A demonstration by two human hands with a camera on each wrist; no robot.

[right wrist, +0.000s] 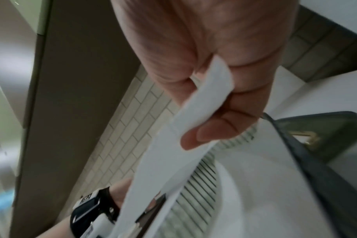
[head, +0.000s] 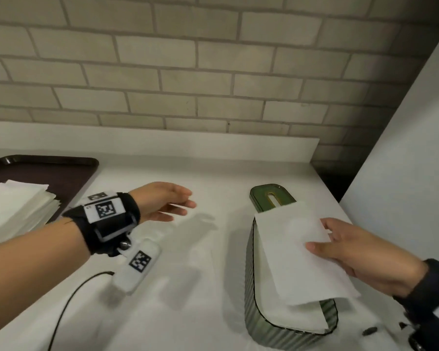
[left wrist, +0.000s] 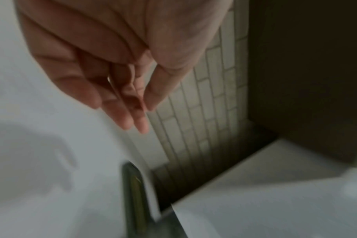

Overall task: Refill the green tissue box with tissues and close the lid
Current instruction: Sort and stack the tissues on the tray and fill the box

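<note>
The green ribbed tissue box [head: 269,333] stands open on the white counter at the right, with white tissues inside. Its green lid [head: 270,196] with a slot lies just behind the box. My right hand [head: 340,252] holds a flat wad of white tissues [head: 297,257] over the box, thumb on top and fingers below; the right wrist view shows the tissues [right wrist: 173,145] pinched above the box's ribbed wall [right wrist: 198,185]. My left hand [head: 167,201] hovers open over the counter left of the box, fingers straight, holding nothing [left wrist: 120,99].
A dark tray [head: 61,171] at the far left holds a stack of white tissues [head: 13,209]. A black cable [head: 69,300] runs over the counter's front. A tiled wall stands behind, and a white panel [head: 403,173] rises at the right beyond the counter's edge.
</note>
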